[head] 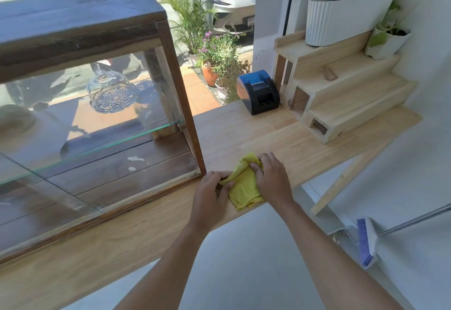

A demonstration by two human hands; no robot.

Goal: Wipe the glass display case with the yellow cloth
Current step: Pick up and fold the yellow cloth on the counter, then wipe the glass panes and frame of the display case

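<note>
So, far left: we see the case (97,104) on the counter (244,129), dark wood frame, glass front and side, a glass shelf (102,143) across the middle. On that shelf sits a cut-glass dome (111,93). Bottom board of the case is dark wood with a few pale marks.

Near the case's right near corner, our left hand (213,193) rests on the counter edge, fingers curled shut on the left corner of the cloth (244,186). The cloth is yellow, bunched, lying on the counter just right of the case, not touching the glass; its near end reaches the counter edge. Our right hand (272,175) presses down on the cloth's right side, fingers bent and gripping a fold of it. Both hands touch the cloth; neither touches the glass.

Further right and far: a black and blue printer (257,92) on the counter, well apart from the cloth. Just right of it a stepped rack (341,99) in pale wood, empty-faced steps rising to the far side. On its top step a white ribbed planter (341,19) and a smaller pot (385,41) with green leaves.

Near right, below the counter: a brush (366,243) with blue bristles, metal handle running off to the right.
</note>
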